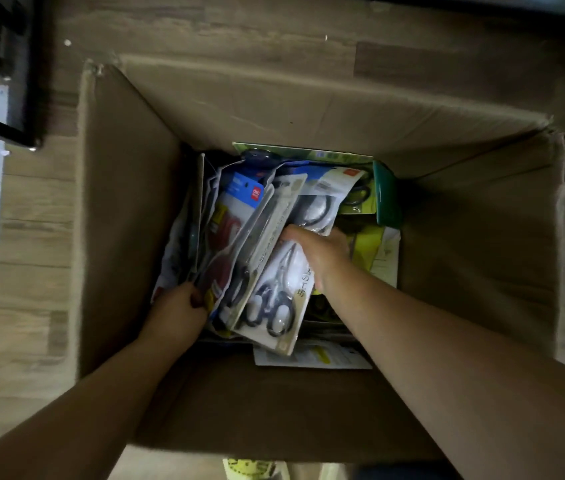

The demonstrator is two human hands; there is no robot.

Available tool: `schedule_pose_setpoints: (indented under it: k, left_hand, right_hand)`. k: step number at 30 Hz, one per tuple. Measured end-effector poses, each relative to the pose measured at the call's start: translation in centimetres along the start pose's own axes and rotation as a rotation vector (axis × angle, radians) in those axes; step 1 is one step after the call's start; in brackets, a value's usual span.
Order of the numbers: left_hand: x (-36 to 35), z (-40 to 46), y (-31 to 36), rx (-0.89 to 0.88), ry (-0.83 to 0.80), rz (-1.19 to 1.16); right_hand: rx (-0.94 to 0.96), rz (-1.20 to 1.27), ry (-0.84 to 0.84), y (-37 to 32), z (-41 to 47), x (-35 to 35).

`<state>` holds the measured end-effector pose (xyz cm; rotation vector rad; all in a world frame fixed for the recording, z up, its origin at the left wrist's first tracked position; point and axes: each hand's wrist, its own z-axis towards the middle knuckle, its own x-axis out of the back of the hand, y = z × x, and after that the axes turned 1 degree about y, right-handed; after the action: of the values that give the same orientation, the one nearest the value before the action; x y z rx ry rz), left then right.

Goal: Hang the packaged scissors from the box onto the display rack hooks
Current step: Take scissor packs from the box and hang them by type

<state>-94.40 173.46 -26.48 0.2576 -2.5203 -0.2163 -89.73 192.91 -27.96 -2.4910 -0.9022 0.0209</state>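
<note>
A large open cardboard box (128,209) is sitting on the wooden floor (28,244), and a loose, leaning stack of packaged scissors (239,244) is filling its bottom. Both arms are reaching down into it. No display rack hooks are showing in this view; only a dark frame (7,64) is standing at the upper left, too dim to identify.

This looks like the picking step: choosing a pack to lift out. The left hand (179,308) is gripping the near edge of the leaning packs, holding them aside. The right hand (319,252) is curling around the top of a white pack with black-handled scissors (274,303), thumb over its front. The next move probably calls for drawing that pack straight up, clear of its neighbours, and finding its hang hole.

A blue card (244,192) is carrying a red logo patch (256,193) that seems to read "deli". The white pack is bearing vertical Japanese characters (303,280), too blurred to read fully. Green packs (360,202) are lying behind.
</note>
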Motion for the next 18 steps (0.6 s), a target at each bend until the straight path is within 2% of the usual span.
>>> schedule_pose_setpoints:
  k: [6, 14, 18]
  left_hand:
    - [1.8, -2.8, 0.7, 0.062, 0.041, -0.427]
    - [3.8, -8.4, 2.2, 0.054, 0.077, -0.657]
    - [7.2, -14.2, 4.6, 0.019, 0.002, -0.656]
  right_hand:
    - [0.055, -0.015, -0.039, -0.6, -2.0, 3.8]
    - [-0.062, 0.033, -0.153, -1.7, -8.1, 7.6]
    - [-0.090, -0.034, -0.239, -3.7, -14.9, 8.7]
